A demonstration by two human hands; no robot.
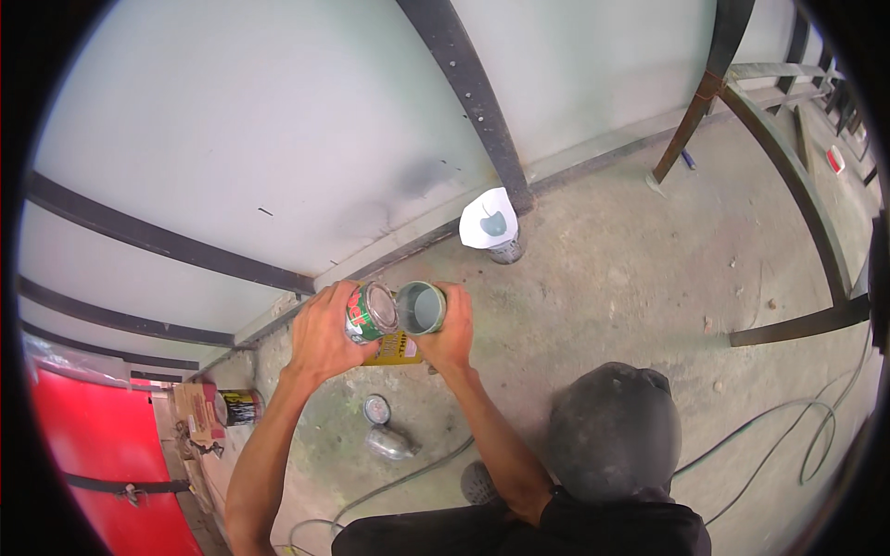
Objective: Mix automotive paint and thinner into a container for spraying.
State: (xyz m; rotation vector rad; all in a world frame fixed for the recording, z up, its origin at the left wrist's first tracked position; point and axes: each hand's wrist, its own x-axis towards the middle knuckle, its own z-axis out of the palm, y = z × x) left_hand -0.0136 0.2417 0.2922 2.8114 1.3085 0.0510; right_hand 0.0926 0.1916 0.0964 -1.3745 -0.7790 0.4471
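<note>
My left hand [320, 332] is wrapped round a small tin can [373, 313] with a green, white and red label. The can is tilted, its top end turned toward a cup [422, 308] beside it. My right hand [451, 329] grips that cup from its right side. Grey-green liquid, like paint, shows inside the cup. The two rims are close together; whether they touch I cannot tell. Below my hands stands a yellow can [397, 348], partly hidden by them. Nearer to me on the floor lie a round lid [376, 410] and a silvery, bottle-like container [389, 443].
A can [507, 250] by the wall carries white paper [477, 222] with a grey-green paint blot. A cardboard box [193, 410] and a paint-streaked can [239, 408] stand left. A hose [408, 477] crosses the floor. Dark metal framing [797, 195] rises right; a dark rounded shape [614, 431] is close by.
</note>
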